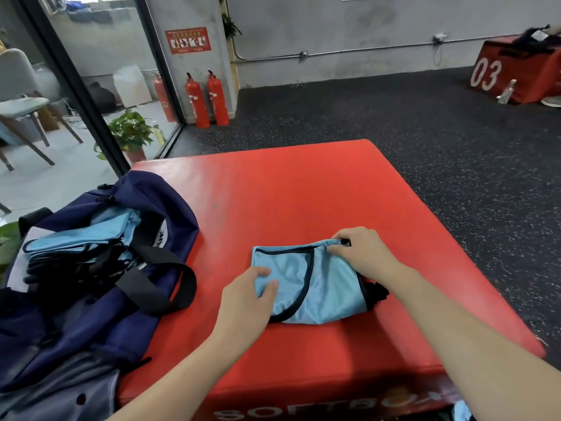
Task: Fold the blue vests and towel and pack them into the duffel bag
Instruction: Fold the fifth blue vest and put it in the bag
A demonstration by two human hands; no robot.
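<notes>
We look down from a head-worn camera at a red padded box [303, 192] that fills the middle of the frame, with white lettering along its near edge at the bottom. A folded light blue vest [315, 287] with dark trim lies on the pad, lower centre. Our left hand [243, 302] comes in from the bottom left and holds the vest's near left corner, the thumb lying on top of the cloth and the fingers curled at its edge. Our right hand [361, 253] reaches in from the lower right and pinches the vest's far right corner, fingers bent over the dark trim. At the left of the frame a navy duffel bag [100, 317] rests half on the pad, its top open and a black strap [158, 284] looped over its side. Inside it we see more folded light blue vests [82, 235] stacked together; we cannot pick out a towel among them. Beyond the pad a dark speckled floor [425, 132] stretches to a grey wall. Two red fire extinguishers [208, 98] stand against that wall at upper centre, under a red notice [188, 40]. A potted plant [132, 132] sits behind a glass door at middle left, and a second red box marked 03 [513, 71] stands in the upper right corner
</notes>
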